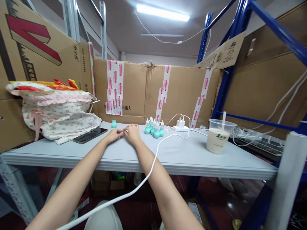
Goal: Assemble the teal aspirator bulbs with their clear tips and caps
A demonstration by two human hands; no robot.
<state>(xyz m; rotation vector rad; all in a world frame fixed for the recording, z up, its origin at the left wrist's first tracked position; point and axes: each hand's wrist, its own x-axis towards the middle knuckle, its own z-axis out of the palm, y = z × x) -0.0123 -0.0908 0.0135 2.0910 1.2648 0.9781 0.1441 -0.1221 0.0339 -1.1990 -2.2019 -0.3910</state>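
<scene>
Both my hands rest on the pale table top (187,156), fingertips meeting in the middle. My left hand (114,134) has its fingers curled and pinched toward the right one. My right hand (131,131) is also closed, fingers bent down; whatever lies between the two sets of fingertips is too small to make out. A single teal cap (114,124) stands just behind my left hand. A cluster of several small teal bottles with white tips (154,128) stands right of my right hand.
A floral fabric bag (57,111) and a dark phone (90,135) lie at the left. A white charger block (181,125) with cables sits at the back, one cable crossing my right arm. A plastic cup of milky drink with a straw (218,136) stands right. Cardboard walls surround.
</scene>
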